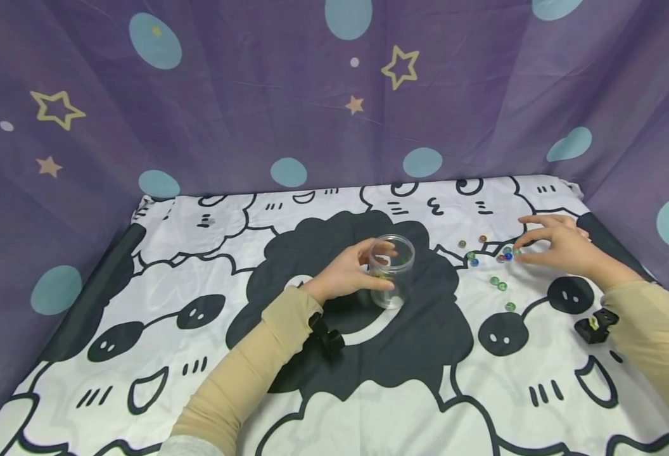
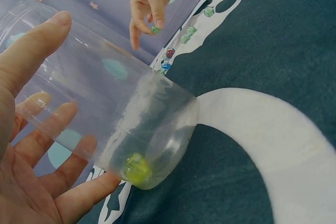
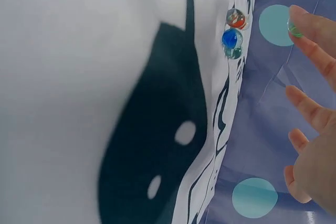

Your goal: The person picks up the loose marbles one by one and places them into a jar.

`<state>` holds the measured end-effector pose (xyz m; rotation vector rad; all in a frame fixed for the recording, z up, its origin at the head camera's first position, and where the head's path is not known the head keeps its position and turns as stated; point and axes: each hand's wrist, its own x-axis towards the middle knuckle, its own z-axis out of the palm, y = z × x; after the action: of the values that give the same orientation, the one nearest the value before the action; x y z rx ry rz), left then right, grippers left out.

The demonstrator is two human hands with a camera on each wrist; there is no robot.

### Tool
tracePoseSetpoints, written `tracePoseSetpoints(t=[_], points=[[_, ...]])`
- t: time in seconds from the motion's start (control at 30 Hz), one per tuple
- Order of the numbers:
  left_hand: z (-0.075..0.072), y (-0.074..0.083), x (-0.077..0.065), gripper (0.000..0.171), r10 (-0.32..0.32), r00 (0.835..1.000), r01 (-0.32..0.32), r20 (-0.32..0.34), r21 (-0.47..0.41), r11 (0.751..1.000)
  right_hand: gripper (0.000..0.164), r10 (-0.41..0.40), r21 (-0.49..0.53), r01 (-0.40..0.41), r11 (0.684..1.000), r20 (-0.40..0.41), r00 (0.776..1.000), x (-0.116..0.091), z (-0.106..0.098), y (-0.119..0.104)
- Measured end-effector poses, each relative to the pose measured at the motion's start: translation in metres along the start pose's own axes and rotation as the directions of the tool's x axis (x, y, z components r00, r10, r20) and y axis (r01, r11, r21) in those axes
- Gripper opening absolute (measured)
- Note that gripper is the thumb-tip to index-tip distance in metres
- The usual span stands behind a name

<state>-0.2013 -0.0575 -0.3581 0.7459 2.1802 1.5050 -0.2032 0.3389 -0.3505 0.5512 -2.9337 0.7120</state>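
Note:
My left hand grips a clear plastic jar, thumb on one side and fingers round the other. The jar stands over the dark patch of the cloth, its open mouth upward. One yellow-green marble lies inside at its bottom. At the right, my right hand pinches a green marble between thumb and forefinger, the other fingers spread. Just below that hand sit a blue marble and a red-orange marble, close together on the cloth.
Several more marbles lie scattered left of the right hand, among them a green one nearest me and an orange one farther back. A black-and-white cartoon cloth covers the table. Behind it hangs a purple curtain.

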Motion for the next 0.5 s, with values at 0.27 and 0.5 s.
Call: tracePoseSetpoints(t=[0.27, 0.5], points=[[0.000, -0.001, 0.000, 0.066, -0.010, 1.000, 0.010, 0.000, 0.000, 1.000, 0.016, -0.023, 0.015, 0.024, 1.000, -0.042, 0.999, 0.001, 0.000, -0.007], [0.000, 0.000, 0.000, 0.067, -0.008, 1.000, 0.008, -0.005, 0.015, 1.000, 0.016, -0.061, 0.013, 0.062, 0.998, -0.069, 0.996, 0.004, 0.000, -0.018]])
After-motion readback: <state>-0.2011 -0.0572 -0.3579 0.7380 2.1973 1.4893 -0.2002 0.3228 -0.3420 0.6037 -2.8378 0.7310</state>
